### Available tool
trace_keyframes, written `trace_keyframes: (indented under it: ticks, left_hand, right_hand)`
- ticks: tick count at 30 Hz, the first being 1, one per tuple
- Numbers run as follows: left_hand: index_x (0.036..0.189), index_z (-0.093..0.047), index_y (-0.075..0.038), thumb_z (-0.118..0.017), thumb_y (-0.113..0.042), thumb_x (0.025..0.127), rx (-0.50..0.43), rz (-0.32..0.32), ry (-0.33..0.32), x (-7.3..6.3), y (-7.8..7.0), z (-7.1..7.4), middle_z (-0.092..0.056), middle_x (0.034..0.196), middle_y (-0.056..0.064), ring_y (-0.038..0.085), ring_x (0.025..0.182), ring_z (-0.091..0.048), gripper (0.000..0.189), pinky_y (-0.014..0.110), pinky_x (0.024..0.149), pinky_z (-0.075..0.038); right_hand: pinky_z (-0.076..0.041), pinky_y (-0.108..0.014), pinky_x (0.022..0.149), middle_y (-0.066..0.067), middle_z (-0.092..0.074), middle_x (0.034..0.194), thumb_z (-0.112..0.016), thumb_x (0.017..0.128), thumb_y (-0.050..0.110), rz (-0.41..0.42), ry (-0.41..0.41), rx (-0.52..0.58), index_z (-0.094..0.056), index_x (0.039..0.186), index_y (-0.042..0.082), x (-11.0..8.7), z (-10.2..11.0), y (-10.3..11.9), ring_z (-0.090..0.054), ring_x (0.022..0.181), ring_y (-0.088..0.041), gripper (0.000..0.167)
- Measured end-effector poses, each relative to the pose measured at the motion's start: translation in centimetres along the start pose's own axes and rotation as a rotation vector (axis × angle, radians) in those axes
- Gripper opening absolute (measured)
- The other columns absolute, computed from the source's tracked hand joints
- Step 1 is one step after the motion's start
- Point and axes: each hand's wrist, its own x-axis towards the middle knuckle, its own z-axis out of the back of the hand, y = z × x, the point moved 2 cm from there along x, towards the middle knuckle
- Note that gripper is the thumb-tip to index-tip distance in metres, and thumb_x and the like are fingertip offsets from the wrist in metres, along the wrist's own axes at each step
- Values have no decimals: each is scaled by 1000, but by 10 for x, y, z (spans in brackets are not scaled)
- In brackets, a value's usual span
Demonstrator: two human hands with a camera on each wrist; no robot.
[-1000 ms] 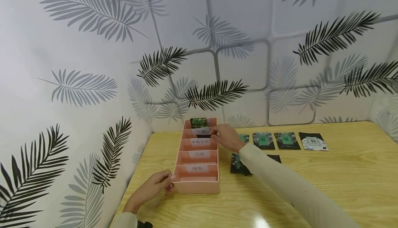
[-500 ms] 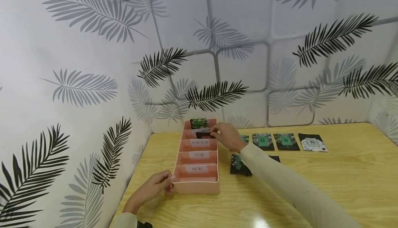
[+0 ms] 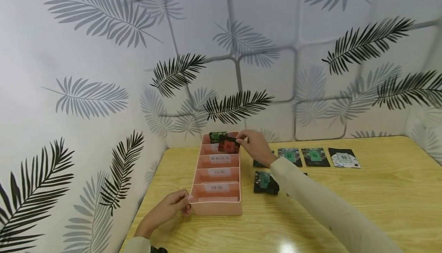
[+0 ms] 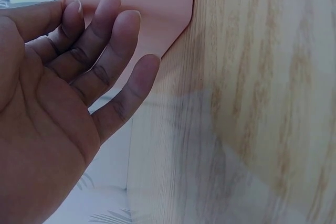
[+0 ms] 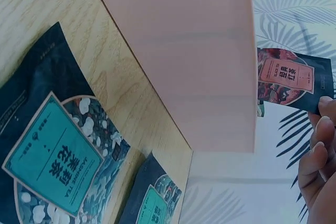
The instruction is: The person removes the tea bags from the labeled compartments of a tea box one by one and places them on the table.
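Note:
A long pink divided box [image 3: 216, 208] stands on the table, its compartments marked with white paper labels. My left hand [image 3: 172, 205] pinches its near left corner with thumb and index finger; in the left wrist view the other fingers of the left hand [image 4: 79, 82] are spread beside the wall. My right hand [image 3: 256, 146] holds a black tea sachet with a red label [image 3: 228, 146] by its top edge, over the second compartment from the back. In the right wrist view this black tea sachet [image 5: 291, 78] shows above the box's rim. A green-patterned sachet [image 3: 217, 137] sits in the rearmost compartment.
Right of the box lie a jasmine tea sachet [image 5: 55, 158] and another teal-labelled sachet [image 5: 151, 205]. Farther right are a green-labelled sachet [image 3: 315, 157] and a white-and-black sachet [image 3: 344, 158]. A dark sachet [image 3: 265, 183] lies nearer the front. Behind the table rises a leaf-patterned wall [image 3: 269, 115].
My right hand has lifted the black tea sachet from low in the second compartment, and its red label now faces the head camera. The left hand stays at the box corner.

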Motion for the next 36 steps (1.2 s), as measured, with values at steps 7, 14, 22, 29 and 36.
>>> trace_keyframes:
  ticks: [7, 14, 22, 29, 36]
  left_hand:
    - [100, -57, 1, -44, -27, 113, 0, 2, -9, -1, -1, -1, -65, 97, 26, 41, 90, -66, 34, 45, 83, -58]
    - [98, -56, 2, -45, -27, 113, -9, 1, -14, -1, 0, -2, -65, 95, 24, 37, 89, -67, 35, 46, 83, -59]
    - [97, -56, 2, -45, -26, 113, -14, -3, -11, 1, 1, -1, -65, 95, 22, 32, 88, -68, 34, 44, 83, -59]
    - [99, -57, 3, -45, -27, 113, -9, -3, -8, 0, 0, -3, -65, 96, 25, 35, 89, -67, 35, 42, 82, -59]
    - [101, -57, 3, -44, -26, 114, -18, -10, -5, 1, 0, -2, -65, 97, 27, 32, 88, -67, 34, 42, 82, -59]
  right_hand:
    - [-43, -36, 61, -2, -72, 103, -65, 104, 21, -16, -21, 64, -72, 114, 11, -5, 11, -1, -49, 62, -18, 16]
    - [-43, -34, 58, -1, -71, 100, -65, 104, 20, -28, -60, 107, -72, 114, 12, -7, 22, 3, -49, 59, -16, 14]
    - [-41, -34, 54, -2, -70, 96, -65, 104, 19, -20, -63, 106, -72, 112, 11, -12, 31, 14, -46, 55, -18, 13]
    - [-44, -33, 53, -2, -69, 98, -63, 105, 19, -27, -51, 121, -71, 113, 11, -20, 36, 11, -50, 53, -16, 13]
    - [-41, -33, 53, 0, -69, 97, -64, 104, 19, -19, -54, 106, -71, 114, 13, -26, 42, 4, -45, 52, -17, 13]
